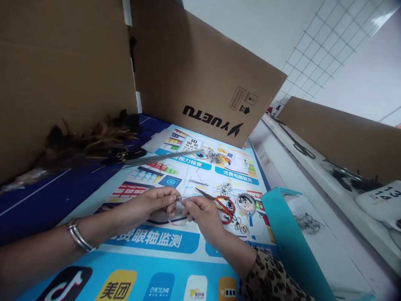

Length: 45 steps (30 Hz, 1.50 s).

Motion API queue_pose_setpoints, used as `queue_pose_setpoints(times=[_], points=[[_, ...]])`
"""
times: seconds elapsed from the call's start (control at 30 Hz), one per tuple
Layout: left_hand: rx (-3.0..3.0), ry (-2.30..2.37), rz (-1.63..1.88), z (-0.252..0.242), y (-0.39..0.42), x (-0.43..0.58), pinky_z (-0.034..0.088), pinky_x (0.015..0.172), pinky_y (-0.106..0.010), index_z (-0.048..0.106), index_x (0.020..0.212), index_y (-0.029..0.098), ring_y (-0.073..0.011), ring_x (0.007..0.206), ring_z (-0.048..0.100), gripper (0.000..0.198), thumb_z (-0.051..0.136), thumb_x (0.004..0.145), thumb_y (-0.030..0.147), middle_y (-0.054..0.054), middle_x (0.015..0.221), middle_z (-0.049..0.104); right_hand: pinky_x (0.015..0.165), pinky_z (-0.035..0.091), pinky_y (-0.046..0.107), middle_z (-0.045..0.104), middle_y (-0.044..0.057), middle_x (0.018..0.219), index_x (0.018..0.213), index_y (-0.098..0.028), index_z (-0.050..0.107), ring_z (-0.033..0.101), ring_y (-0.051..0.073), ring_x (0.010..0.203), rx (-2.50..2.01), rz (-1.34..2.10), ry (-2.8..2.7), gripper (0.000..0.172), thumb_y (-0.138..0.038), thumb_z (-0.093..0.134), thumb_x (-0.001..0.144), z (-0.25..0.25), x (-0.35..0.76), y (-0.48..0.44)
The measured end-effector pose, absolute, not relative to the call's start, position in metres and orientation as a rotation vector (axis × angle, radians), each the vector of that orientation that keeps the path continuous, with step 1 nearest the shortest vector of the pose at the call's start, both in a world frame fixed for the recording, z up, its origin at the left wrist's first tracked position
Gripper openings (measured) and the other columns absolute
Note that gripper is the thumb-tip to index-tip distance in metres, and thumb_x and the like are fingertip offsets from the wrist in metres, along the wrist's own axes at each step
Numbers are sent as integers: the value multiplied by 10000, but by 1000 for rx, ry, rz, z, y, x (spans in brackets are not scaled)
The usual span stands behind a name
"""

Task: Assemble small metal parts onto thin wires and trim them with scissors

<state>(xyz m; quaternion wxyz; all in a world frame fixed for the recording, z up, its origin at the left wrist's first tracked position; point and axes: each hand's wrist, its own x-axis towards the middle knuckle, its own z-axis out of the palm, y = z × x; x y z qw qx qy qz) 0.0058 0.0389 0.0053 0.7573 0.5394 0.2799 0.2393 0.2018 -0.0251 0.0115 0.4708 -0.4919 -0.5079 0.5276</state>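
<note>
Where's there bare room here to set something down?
The printed sheet's blue near strip, between the left forearm and leopard-print right sleeve. Crowded: right of the right hand, with orange-handled metal scissors and black rings; beyond the left hand, long silver wires.

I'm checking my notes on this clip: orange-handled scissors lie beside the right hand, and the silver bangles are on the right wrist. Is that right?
Not quite: the silver bangles are on the left wrist, as the head view shows. The orange-handled scissors do lie beside the right hand.
</note>
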Motion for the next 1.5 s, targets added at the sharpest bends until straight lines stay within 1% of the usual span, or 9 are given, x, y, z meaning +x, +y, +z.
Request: queue_pose_setpoints(times=[0.2,0.3,0.4,0.53,0.77,0.9,1.17,1.33,1.5], points=[[837,426,432,-11,44,-3,462,697,-287,685,873,153,-160,694,557,204,667,892,356,-12,676,591,563,372,242,651,0,638,868,-171,723,526,112,570,-1150,1467,-1173,314,-481,679,852,2,200,-27],[810,364,384,-11,41,-4,468,716,-296,661,750,158,-167,697,580,244,661,894,355,-21,683,605,600,391,255,627,-8,607,877,-171,715,566,127,595,-1045,1606,-1064,317,-486,704,842,-2,199,-30],[839,345,340,-10,39,-4,478,748,-326,618,724,175,-199,732,628,282,640,903,392,-27,691,627,557,362,252,520,-43,521,889,-171,703,594,151,592,-983,1698,-973,350,-516,715,830,-3,198,-33],[895,375,370,-10,36,-4,476,729,-330,562,702,185,-188,677,608,311,609,921,400,-4,627,572,564,345,266,387,-76,512,844,-159,690,553,139,542,-944,1694,-937,388,-545,723,815,3,196,-34],[952,420,444,-12,31,-3,440,733,-312,535,703,188,-155,655,497,322,542,964,376,9,657,510,584,314,288,328,-72,500,724,-163,672,450,124,504,-954,1645,-927,391,-541,713,816,9,197,-36],[994,456,454,-10,29,-4,422,731,-325,524,702,196,-158,646,466,321,554,954,392,14,647,484,579,293,295,378,-54,501,676,-177,633,414,122,504,-994,1616,-978,397,-534,679,842,7,198,-38],[1082,435,385,-2,26,-12,387,707,-298,516,699,198,-154,673,476,357,536,971,429,9,662,482,627,353,310,418,-40,537,567,-205,472,495,138,553,-943,1654,-1109,488,-558,655,850,6,199,-40],[1074,427,375,-3,25,-13,379,682,-289,546,725,191,-149,666,486,325,558,964,411,16,662,474,613,340,300,407,-42,523,566,-206,475,507,145,564,-930,1674,-1156,478,-537,636,870,2,201,-40],[1061,404,385,-9,23,-18,364,652,-283,597,799,191,-142,651,478,265,563,969,392,25,640,460,630,351,306,503,-12,571,608,-198,542,496,147,587,-956,1649,-1219,446,-524,604,906,-2,203,-43]])
